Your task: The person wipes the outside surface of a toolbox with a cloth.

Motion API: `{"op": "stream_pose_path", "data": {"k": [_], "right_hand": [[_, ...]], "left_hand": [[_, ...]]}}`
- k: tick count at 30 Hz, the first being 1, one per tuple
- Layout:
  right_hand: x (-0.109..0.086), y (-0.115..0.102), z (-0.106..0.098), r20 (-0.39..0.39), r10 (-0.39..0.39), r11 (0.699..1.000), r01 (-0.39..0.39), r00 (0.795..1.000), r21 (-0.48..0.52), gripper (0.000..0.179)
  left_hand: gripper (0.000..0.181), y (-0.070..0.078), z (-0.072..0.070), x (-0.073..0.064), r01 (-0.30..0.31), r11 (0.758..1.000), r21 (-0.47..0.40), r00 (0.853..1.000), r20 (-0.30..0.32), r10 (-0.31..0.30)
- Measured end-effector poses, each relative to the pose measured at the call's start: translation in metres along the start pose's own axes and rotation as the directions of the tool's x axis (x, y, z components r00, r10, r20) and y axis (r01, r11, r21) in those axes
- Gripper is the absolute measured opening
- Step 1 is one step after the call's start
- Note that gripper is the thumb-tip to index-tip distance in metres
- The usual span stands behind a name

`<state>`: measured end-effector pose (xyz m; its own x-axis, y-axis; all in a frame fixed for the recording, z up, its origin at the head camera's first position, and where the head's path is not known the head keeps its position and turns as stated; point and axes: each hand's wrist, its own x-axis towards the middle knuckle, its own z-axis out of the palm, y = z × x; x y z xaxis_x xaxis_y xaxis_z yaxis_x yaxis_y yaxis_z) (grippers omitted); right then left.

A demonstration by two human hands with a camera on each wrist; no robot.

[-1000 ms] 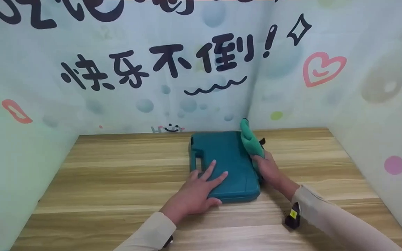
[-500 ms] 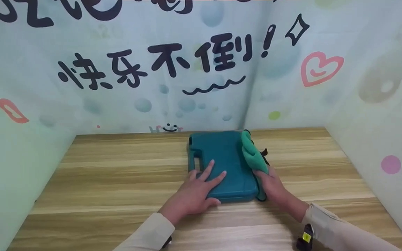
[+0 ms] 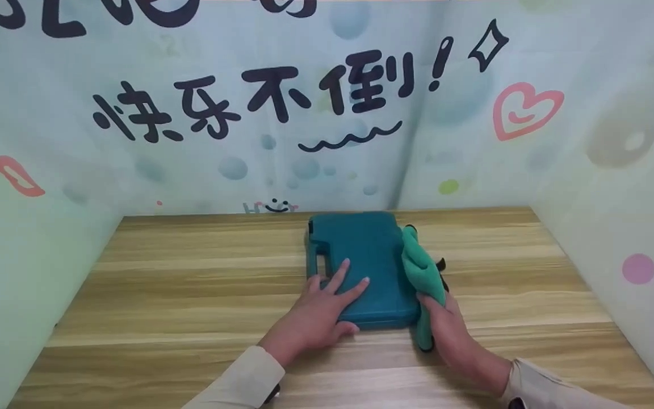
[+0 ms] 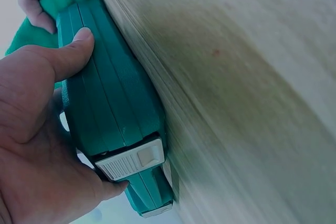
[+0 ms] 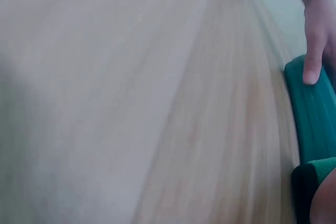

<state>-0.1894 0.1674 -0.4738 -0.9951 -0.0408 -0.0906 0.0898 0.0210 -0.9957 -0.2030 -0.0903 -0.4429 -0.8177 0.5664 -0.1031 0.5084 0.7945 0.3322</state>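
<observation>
A teal plastic tool case point(image 3: 369, 250) lies flat on the wood-grain table, with its handle side to the left. My left hand point(image 3: 310, 318) rests on its near left corner, fingers spread over the lid. In the left wrist view the thumb point(image 4: 73, 56) presses the near side, and the little finger lies by a grey latch point(image 4: 134, 158). Along the case's right side, my right hand point(image 3: 449, 332) grips a bunched green cloth point(image 3: 422, 270) with black edging. The right wrist view catches only part of that cloth point(image 5: 323, 166); the right hand's far fingers are hidden.
The wooden table point(image 3: 202, 289) extends around the case. A printed fabric backdrop point(image 3: 191, 165) rises right behind the case, and pale side walls point(image 3: 605, 216) stand left and right. A black wrist strap piece point(image 3: 515, 403) shows at the right cuff.
My right hand has drawn the green cloth back along the case's right side, toward the near edge and slightly right. My left hand and the case have stayed in place.
</observation>
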Motion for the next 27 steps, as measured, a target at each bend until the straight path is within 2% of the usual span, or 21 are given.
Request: {"op": "stream_pose_path", "data": {"k": [5, 10, 17, 21, 27], "right_hand": [[0.007, -0.004, 0.01, -0.011, -0.002, 1.0, 0.002, 1.0, 0.018, 0.059], [0.022, -0.01, 0.005, -0.011, 0.056, 0.997, -0.056, 0.998, 0.046, 0.062], [0.057, -0.016, -0.01, 0.086, 0.131, 0.991, -0.133, 0.988, 0.016, 0.072], [0.076, -0.016, -0.013, 0.135, 0.112, 0.993, -0.114, 0.984, 0.012, 0.066], [0.105, -0.019, -0.01, 0.116, 0.087, 0.996, -0.086, 0.989, -0.01, 0.061]], "left_hand": [[0.08, -0.001, -0.004, -0.003, 0.012, 1.0, -0.008, 1.0, 0.0, -0.012], [0.081, -0.001, -0.005, -0.002, -0.014, 1.0, 0.01, 1.0, 0.008, 0.014], [0.081, 0.001, -0.004, 0.003, -0.013, 1.0, 0.024, 0.999, 0.032, 0.012], [0.081, 0.001, -0.003, 0.004, -0.012, 1.0, 0.026, 0.999, 0.039, 0.011], [0.081, 0.0, -0.003, 0.004, -0.014, 0.999, 0.051, 0.999, 0.032, 0.012]]}}
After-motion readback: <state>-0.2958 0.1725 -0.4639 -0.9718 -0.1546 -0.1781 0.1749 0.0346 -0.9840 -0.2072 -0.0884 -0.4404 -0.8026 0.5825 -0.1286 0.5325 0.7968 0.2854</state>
